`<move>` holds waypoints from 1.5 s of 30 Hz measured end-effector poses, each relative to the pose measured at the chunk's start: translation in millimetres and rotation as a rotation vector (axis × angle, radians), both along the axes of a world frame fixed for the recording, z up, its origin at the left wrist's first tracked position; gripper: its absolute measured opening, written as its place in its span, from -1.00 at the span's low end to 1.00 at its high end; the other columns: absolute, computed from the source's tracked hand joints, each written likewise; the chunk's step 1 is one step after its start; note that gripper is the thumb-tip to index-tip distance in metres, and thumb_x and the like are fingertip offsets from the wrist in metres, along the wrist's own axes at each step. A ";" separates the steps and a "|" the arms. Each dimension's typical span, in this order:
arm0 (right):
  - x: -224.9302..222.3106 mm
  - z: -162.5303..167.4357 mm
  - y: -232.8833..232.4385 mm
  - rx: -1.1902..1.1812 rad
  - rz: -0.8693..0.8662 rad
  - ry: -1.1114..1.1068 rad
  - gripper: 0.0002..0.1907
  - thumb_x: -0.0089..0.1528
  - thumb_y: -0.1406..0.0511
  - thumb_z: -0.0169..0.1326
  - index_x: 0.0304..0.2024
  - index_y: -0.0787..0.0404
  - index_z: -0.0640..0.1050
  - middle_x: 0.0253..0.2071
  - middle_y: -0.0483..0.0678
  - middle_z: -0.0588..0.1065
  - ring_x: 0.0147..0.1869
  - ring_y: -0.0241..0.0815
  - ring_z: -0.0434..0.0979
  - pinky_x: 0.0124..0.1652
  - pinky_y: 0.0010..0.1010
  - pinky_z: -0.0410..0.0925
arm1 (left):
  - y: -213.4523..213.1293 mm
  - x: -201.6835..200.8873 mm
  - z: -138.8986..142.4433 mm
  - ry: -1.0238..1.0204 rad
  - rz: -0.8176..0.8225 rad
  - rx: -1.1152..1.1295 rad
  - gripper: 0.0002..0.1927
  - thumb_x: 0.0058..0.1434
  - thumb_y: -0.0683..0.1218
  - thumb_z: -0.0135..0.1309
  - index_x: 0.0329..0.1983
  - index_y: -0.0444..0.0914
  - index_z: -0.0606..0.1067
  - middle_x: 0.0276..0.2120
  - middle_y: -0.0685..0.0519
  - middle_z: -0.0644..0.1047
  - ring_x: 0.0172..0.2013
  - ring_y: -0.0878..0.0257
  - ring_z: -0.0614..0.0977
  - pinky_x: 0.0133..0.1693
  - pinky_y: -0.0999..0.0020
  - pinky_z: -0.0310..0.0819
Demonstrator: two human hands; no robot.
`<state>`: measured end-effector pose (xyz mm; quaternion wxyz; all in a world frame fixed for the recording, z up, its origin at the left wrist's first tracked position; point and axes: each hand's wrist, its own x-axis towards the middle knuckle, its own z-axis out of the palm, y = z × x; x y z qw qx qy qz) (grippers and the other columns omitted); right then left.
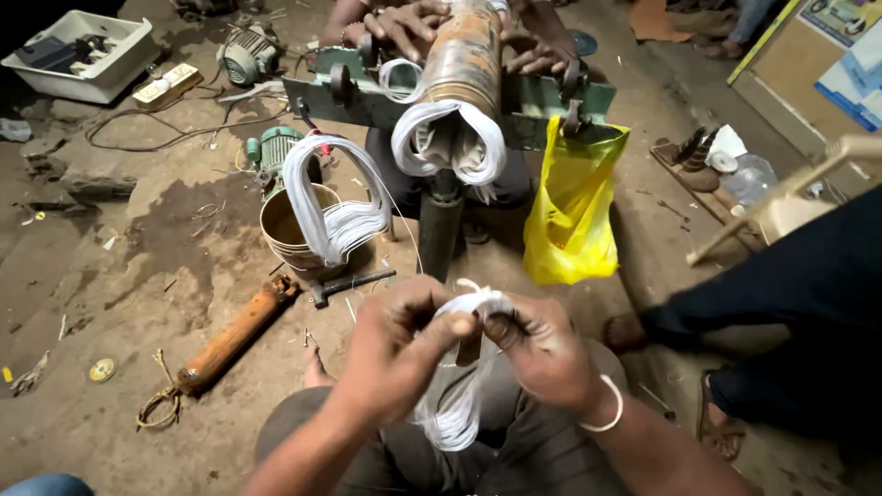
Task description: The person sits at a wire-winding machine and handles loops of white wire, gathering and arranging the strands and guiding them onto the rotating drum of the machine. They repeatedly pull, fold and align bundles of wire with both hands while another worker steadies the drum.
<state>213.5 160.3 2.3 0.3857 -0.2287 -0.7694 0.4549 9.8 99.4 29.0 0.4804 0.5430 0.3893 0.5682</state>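
Head view, looking down at the lap. Both hands are working one bundle of white wire [457, 386], a looped coil that is hanging between the knees. The left hand [397, 344] is closing around the upper part of the bundle, thumb pressing across the strands. The right hand [542, 354] is pinching the top of the same loop between thumb and fingers; a white bangle [608, 411] is sitting on that wrist. The two hands are touching each other over the coil.

Straight ahead a rusty cylindrical stator [462, 60] is lying clamped on a green stand [551, 96], with white coil loops [447, 138] spilling from its near end. Another person's hands [409, 23] are resting on the far end of the cylinder. A second white coil [333, 197] is hanging to the left of the stand, over a metal bucket [289, 230]. A yellow plastic bag [570, 207] is hanging from the stand's right side.

The stand's post [439, 230] is standing directly between the worker and the other person. On the dirt floor to the left an orange cylinder [230, 340] is lying tilted, a small green motor [274, 147] is sitting behind the bucket, and a white tray [83, 55] is sitting far left. A dark-trousered leg [781, 285] is crossing the right side.
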 end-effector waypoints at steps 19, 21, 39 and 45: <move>-10.5 16.1 55.8 1.309 -0.422 -0.435 -0.50 0.40 0.20 0.08 0.30 0.36 0.46 0.33 0.16 0.44 0.49 0.11 0.33 0.43 -0.04 0.15 | 86.5 -32.1 21.3 -0.002 0.177 0.005 -0.71 0.29 -0.14 0.18 0.05 -0.29 0.49 -0.29 0.06 0.57 -0.34 0.38 0.55 -0.32 0.41 0.42; -8.7 24.9 51.2 1.274 -0.377 -0.487 -0.48 0.38 0.21 0.08 0.30 0.39 0.44 0.34 0.16 0.43 0.49 0.10 0.34 0.42 -0.06 0.17 | 82.2 -42.1 16.2 -0.004 0.065 0.036 -0.64 0.27 -0.18 0.09 0.15 -0.26 0.46 -0.17 0.04 0.59 -0.22 0.35 0.59 -0.19 0.40 0.49; -28.9 78.6 54.1 1.182 -0.542 -0.796 -0.48 0.32 0.18 0.04 0.25 0.35 0.46 0.19 0.10 0.50 0.23 0.12 0.41 0.17 -0.08 0.27 | 88.6 -28.2 17.4 1.164 0.527 0.863 -0.51 0.20 -0.12 0.16 0.23 -0.30 0.50 -0.03 -0.14 0.52 -0.18 0.01 0.52 -0.16 0.13 0.41; -29.9 89.3 63.7 1.166 -0.486 -0.741 -0.60 0.32 0.19 0.08 0.11 0.31 0.54 0.11 0.08 0.54 0.18 0.10 0.46 0.10 -0.11 0.31 | 87.3 -25.7 23.4 1.376 0.596 0.921 -0.46 0.09 -0.09 0.08 0.16 -0.38 0.50 0.03 -0.13 0.54 -0.21 0.07 0.52 -0.18 0.21 0.37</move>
